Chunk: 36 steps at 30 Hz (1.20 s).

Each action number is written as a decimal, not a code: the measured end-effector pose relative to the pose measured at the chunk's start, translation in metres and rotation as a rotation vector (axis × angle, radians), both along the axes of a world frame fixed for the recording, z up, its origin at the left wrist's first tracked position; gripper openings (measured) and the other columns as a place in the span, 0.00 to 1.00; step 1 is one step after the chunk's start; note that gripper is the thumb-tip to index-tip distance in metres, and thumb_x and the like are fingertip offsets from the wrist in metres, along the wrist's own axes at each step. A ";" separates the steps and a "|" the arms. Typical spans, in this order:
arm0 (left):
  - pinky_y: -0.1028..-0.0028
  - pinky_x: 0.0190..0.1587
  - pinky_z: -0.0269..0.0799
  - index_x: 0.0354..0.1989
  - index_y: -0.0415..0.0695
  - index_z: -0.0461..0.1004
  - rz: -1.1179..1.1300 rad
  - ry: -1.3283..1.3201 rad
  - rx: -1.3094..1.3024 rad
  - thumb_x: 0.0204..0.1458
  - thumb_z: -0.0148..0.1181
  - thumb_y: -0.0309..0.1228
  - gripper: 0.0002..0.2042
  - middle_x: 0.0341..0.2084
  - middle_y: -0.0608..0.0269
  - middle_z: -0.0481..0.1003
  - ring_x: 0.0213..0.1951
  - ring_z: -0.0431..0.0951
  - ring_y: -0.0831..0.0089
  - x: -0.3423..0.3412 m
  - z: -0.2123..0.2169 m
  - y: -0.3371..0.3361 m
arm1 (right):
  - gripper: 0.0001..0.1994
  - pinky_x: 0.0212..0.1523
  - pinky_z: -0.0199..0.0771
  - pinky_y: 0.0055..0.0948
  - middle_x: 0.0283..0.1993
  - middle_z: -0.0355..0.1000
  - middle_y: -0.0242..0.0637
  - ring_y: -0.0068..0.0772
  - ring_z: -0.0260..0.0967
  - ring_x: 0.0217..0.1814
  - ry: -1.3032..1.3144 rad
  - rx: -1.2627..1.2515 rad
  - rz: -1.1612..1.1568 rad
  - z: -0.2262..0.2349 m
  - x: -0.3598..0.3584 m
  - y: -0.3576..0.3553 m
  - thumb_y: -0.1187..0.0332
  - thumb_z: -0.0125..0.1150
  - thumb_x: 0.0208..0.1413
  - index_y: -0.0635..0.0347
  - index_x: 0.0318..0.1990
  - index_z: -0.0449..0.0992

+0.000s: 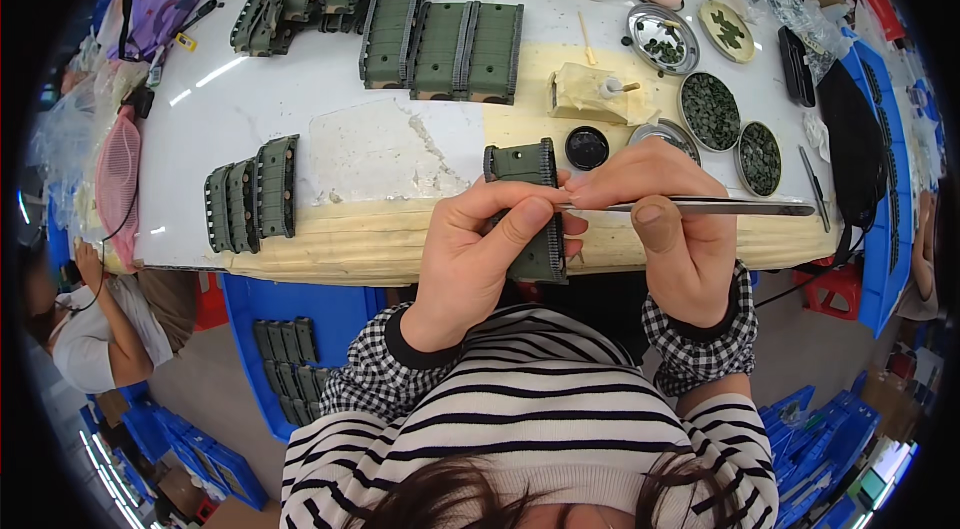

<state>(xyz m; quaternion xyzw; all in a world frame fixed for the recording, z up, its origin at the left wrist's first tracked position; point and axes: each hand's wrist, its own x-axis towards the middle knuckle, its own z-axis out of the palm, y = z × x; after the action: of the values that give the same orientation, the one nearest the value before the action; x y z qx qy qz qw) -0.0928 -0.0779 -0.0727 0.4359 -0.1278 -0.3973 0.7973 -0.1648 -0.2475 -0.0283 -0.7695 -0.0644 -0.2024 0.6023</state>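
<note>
The left hand holds a dark green ribbed block upright at the near edge of the white surface, fingers wrapped round its side and the thumb laid across its face. That keeps the block steady and turned toward the person, so the working edge is easy to reach. The left grip is pressed together on the block.

The right hand pinches a pair of metal tweezers between thumb and forefinger, lying nearly level, with the tips meeting the block just beside the left thumb. The tips may carry a small piece, but they are too fine to tell.

Round dishes of small dark parts sit to the right, within easy reach of the tweezer hand, beside a small black pot and a folded tan cloth. More green blocks lie in rows at the far side and in a short stack on the left, apart from the working spot. A blue crate under the surface holds others.
</note>
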 end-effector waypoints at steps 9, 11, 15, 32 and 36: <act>0.72 0.40 0.80 0.41 0.34 0.75 0.012 -0.040 0.009 0.60 0.53 0.27 0.09 0.44 0.54 0.74 0.38 0.80 0.68 -0.001 -0.002 0.001 | 0.08 0.35 0.69 0.25 0.32 0.72 0.38 0.28 0.68 0.33 0.006 -0.029 0.012 -0.001 0.000 -0.001 0.71 0.56 0.59 0.66 0.39 0.78; 0.71 0.41 0.80 0.41 0.34 0.75 0.014 -0.070 0.022 0.60 0.53 0.27 0.09 0.44 0.54 0.74 0.38 0.80 0.69 -0.001 -0.003 0.001 | 0.08 0.36 0.69 0.25 0.32 0.72 0.38 0.28 0.69 0.33 0.009 -0.036 0.012 -0.002 0.000 -0.002 0.71 0.56 0.59 0.66 0.39 0.78; 0.68 0.40 0.80 0.42 0.35 0.72 -0.028 -0.064 0.035 0.63 0.49 0.34 0.13 0.37 0.50 0.77 0.35 0.81 0.66 0.000 -0.005 0.001 | 0.08 0.37 0.69 0.27 0.32 0.73 0.38 0.30 0.69 0.34 0.022 0.010 -0.006 -0.002 -0.002 0.000 0.70 0.55 0.60 0.66 0.38 0.78; 0.70 0.38 0.80 0.32 0.40 0.65 -0.146 0.209 -0.005 0.65 0.43 0.38 0.15 0.35 0.54 0.74 0.35 0.79 0.69 0.002 0.002 -0.002 | 0.12 0.34 0.70 0.23 0.35 0.73 0.39 0.27 0.69 0.33 0.006 -0.086 0.004 -0.006 0.000 -0.001 0.65 0.54 0.61 0.66 0.37 0.79; 0.71 0.39 0.80 0.32 0.40 0.65 -0.130 0.213 0.001 0.65 0.43 0.38 0.14 0.35 0.55 0.74 0.35 0.79 0.70 0.001 0.002 -0.003 | 0.12 0.35 0.70 0.24 0.35 0.73 0.39 0.29 0.69 0.35 0.040 -0.055 -0.001 -0.003 -0.002 0.001 0.65 0.54 0.61 0.66 0.37 0.79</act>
<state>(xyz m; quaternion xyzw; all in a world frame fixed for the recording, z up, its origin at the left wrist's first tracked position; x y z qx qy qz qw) -0.0913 -0.0806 -0.0705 0.3824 -0.0703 -0.4923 0.7788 -0.1666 -0.2461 -0.0318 -0.7897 -0.0574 -0.1855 0.5819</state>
